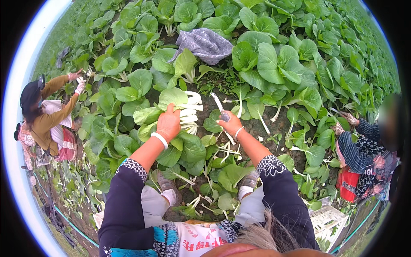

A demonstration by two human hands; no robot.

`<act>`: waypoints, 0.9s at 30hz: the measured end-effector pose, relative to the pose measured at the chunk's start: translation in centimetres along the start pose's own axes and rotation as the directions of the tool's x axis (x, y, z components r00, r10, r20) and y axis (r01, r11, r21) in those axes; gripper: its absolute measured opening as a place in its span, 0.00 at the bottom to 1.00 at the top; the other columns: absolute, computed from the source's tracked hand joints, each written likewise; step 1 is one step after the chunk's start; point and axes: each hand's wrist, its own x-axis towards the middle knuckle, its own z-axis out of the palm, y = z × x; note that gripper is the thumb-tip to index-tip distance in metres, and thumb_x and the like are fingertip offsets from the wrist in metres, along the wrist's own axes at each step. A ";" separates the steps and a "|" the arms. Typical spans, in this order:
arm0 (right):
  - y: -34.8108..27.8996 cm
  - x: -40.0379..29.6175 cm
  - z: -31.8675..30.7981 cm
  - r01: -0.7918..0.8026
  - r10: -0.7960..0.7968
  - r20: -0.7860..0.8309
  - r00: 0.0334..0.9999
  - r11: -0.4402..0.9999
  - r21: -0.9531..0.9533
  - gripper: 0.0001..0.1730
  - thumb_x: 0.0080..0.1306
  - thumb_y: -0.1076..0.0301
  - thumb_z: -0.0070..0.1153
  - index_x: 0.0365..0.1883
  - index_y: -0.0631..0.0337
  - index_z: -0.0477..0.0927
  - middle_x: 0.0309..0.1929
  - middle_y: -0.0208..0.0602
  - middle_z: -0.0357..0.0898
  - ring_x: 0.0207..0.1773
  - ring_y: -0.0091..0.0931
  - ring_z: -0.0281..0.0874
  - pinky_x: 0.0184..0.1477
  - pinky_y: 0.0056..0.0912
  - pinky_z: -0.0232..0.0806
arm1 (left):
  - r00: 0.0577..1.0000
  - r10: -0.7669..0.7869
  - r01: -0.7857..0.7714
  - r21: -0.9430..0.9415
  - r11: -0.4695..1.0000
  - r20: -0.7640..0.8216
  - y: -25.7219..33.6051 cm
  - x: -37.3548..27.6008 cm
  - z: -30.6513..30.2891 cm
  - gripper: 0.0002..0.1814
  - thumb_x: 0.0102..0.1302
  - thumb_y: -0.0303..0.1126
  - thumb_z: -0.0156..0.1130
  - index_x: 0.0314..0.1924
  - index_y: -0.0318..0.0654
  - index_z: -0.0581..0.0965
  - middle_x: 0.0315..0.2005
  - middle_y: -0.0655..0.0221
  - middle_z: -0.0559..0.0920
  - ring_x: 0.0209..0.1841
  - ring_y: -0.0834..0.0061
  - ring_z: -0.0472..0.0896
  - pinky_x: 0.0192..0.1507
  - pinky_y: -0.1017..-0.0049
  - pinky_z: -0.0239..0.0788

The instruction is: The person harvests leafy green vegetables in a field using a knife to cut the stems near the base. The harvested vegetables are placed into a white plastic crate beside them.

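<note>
My left hand (168, 123) rests on a small pile of cut bok choy (189, 117), its fingers over the leaves and the white stalk ends turned to the right. Whether the fingers grip a plant is partly hidden by the back of the hand. To the right, my right hand (230, 123) is closed round the handle of a knife (218, 102), whose narrow blade points up and to the left. Trimmed leaves and stalks (228, 149) lie on the soil below and between the hands.
Rows of growing bok choy (273, 64) stand ahead, with a grey cloth (205, 45) on them. One co-worker (48, 112) is at the left, another (366, 154) at the right. A white plastic crate (329, 221) sits at the lower right; my shoes (168, 184) are among leaves.
</note>
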 end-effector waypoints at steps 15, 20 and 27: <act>-24.5 -19.2 -0.1 0.169 -0.410 0.223 0.884 0.727 0.665 0.31 0.56 0.74 0.67 0.56 0.55 0.67 0.35 0.25 0.77 0.23 0.14 0.71 0.22 0.15 0.65 | 0.969 -0.067 -0.165 -0.825 0.541 -0.238 9.6 -15.7 -19.7 0.24 0.48 0.19 0.54 0.49 0.35 0.77 0.50 0.57 0.75 0.47 0.66 0.78 0.49 0.74 0.69; -29.2 -28.8 2.2 0.398 -0.470 0.261 0.843 0.872 0.284 0.28 0.54 0.69 0.69 0.53 0.57 0.74 0.31 0.20 0.75 0.25 0.11 0.68 0.24 0.15 0.61 | 0.974 -0.140 -0.155 -0.977 0.146 -0.176 12.5 -22.7 -20.6 0.22 0.56 0.17 0.51 0.51 0.38 0.78 0.33 0.80 0.77 0.31 0.90 0.69 0.33 0.85 0.62; -29.7 -37.1 4.0 0.527 -0.562 0.119 0.818 0.816 0.237 0.25 0.56 0.72 0.65 0.52 0.64 0.75 0.28 0.22 0.75 0.21 0.12 0.65 0.22 0.16 0.59 | 0.942 -0.183 -0.281 -0.959 0.027 -0.281 15.0 -32.0 -23.5 0.22 0.56 0.18 0.52 0.51 0.39 0.77 0.33 0.82 0.74 0.34 0.90 0.68 0.36 0.85 0.61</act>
